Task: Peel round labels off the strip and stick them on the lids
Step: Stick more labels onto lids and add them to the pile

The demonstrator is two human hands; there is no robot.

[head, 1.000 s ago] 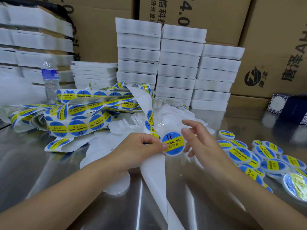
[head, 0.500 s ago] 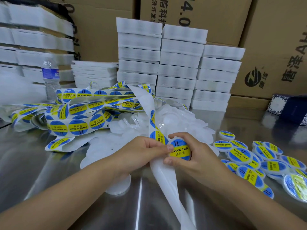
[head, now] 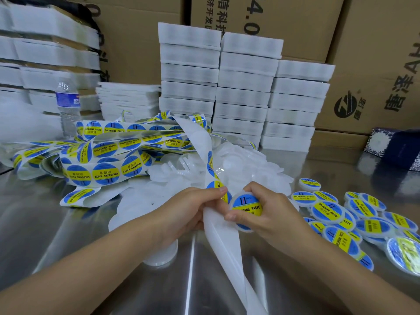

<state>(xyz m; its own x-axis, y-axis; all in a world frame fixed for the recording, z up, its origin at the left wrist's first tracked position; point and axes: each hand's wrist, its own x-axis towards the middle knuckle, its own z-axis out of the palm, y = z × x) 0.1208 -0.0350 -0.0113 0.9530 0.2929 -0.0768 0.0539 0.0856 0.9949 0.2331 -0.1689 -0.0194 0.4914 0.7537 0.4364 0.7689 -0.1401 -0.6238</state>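
Label strip [head: 212,164] first: on my feed it drops out of the tangled pile [head: 106,169] of blue-and-yellow labels at the left of the counter [head: 68,246]. It runs down in front of a heap of plain white lids [head: 247,162] and passes into the left hand [head: 193,210]. That hand is curled closed on it, the thumb pinching the strip right at a label that sits on the backing. Below the hands the bare white backing [head: 229,253] trails toward the camera across the counter.

The right hand [head: 275,212] sits just beside the left, fingers curled round a lid [head: 246,206]. Its top faces me and carries a round "SOLDERING PASTE" label, and the thumb presses on the lower left rim.

To the right lies a spread of labelled lids [head: 341,214], overlapping one another. Behind everything stand stacks of white foam trays [head: 245,87] and cardboard boxes [head: 375,64] — with a water bottle [head: 67,103] at the left and a dark blue box [head: 400,148] at the far right.
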